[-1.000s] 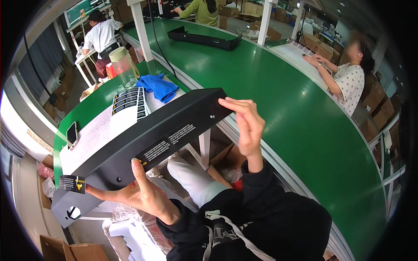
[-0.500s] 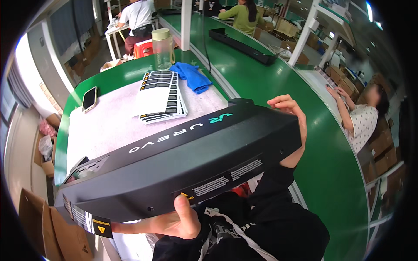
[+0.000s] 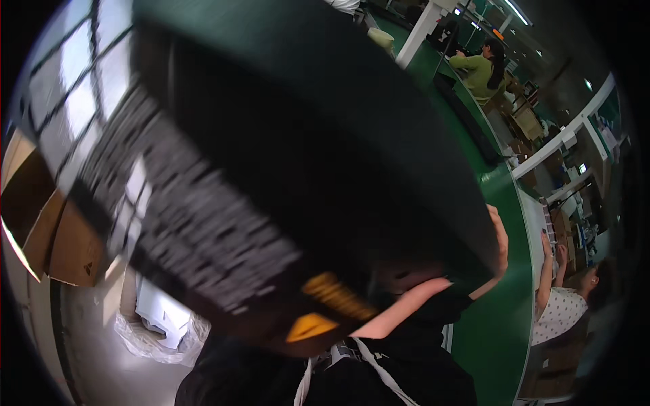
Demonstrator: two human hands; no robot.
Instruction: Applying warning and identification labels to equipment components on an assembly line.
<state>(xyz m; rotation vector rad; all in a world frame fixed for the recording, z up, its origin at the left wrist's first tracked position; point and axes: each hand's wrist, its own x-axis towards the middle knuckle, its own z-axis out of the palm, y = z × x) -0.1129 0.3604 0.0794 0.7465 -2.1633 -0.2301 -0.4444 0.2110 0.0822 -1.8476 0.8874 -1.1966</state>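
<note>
Here the right hand (image 3: 500, 238) curls over the blurred black panel's (image 3: 284, 176) far edge, apparently clasping it; left grip hidden.

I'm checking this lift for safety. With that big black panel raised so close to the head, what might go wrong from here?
1. The black panel fills most of the view, so the person may not see the green table or the co-worker in the dotted top nearby and might bump them.
2. Only the right hand shows, its fingers on the far edge; the left hand is hidden. The panel might slip.
</note>
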